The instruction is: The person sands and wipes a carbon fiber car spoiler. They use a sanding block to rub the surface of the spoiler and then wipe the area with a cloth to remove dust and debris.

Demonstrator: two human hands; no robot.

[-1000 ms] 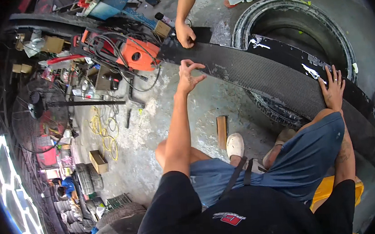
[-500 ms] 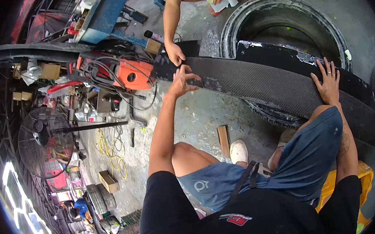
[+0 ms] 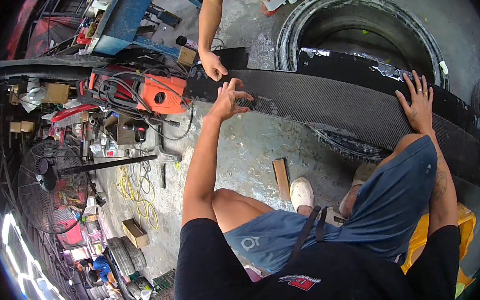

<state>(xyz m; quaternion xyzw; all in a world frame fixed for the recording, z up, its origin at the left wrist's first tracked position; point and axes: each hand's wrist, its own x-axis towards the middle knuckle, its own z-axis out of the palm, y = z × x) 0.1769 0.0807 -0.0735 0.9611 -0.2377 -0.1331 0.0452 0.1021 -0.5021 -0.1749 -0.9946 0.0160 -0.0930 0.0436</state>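
Note:
A long black panel with a carbon-fibre weave (image 3: 326, 95) lies slantwise across a big tyre (image 3: 290, 30), its upper edge bearing glossy black strips with pale, flaky patches. Near the panel's left end is my left hand (image 3: 226, 102), its fingers curved and apart at the near edge; whether the tips press on the surface is hard to tell. My right hand (image 3: 416, 104) lies flat on the right part of the panel, fingers spread toward its far edge. Just beyond my left hand, a co-worker's hand (image 3: 212, 66) with curled fingers is at the panel's far edge.
An orange-and-black machine with coiled cables (image 3: 161, 95) stands left of the panel. On the floor are a wooden block (image 3: 282, 179), a yellow hose (image 3: 132, 195) and a cardboard box (image 3: 135, 232). A pedestal fan (image 3: 50, 179) stands far left, a yellow plastic item (image 3: 464, 225) beside my right hip.
The whole view has shifted slightly. The co-worker's hand has drawn a little left, with its fingers more curled. My hands keep nearly the same places on the panel.

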